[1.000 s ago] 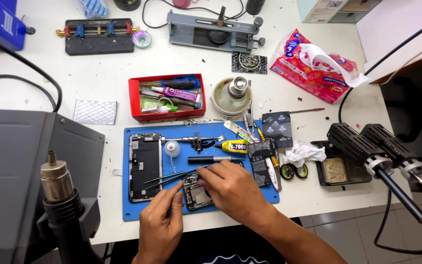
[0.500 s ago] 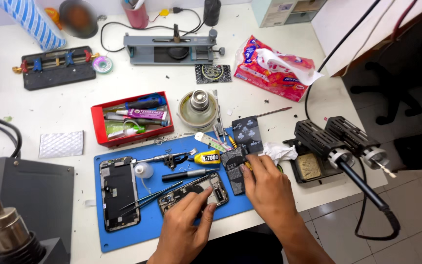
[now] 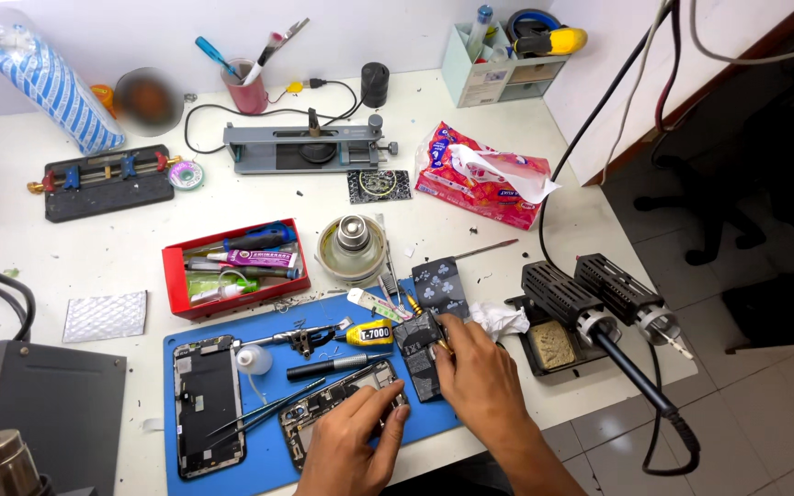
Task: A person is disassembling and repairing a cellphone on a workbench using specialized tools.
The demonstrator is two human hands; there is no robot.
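The left hand (image 3: 351, 439) lies palm down with its fingers flat on an opened phone body (image 3: 337, 409), pressing rather than gripping, with nothing closed inside it; the phone body rests on the blue mat (image 3: 273, 459) close to the near edge of the worktop (image 3: 94, 257). The right hand (image 3: 475, 381) sits just beside it, fingers curled and pinched on the top end of a dark flat part (image 3: 418, 354) that lies on the mat's right border. Thin tweezers (image 3: 268, 411) run out from under the left hand toward a second phone shell (image 3: 206, 404), which lies flat well to that hand's outer side. Just beyond the hands lie a black pen-like tool (image 3: 328, 366), a yellow glue tube (image 3: 368, 334) and a small white bottle (image 3: 252, 360), so the mat ahead of the fingers is crowded. Farther off stands a red tray (image 3: 175, 276) of tools and a round metal pot (image 3: 351, 246). To the outer side of the right hand, a crumpled tissue (image 3: 498, 319) and a black holder (image 3: 562, 303) with its soldering handles sit near the worktop's right edge, leaving little room there. The widest bare surface lies beyond the left hand's outer side, around a silver foil pad (image 3: 105, 315).
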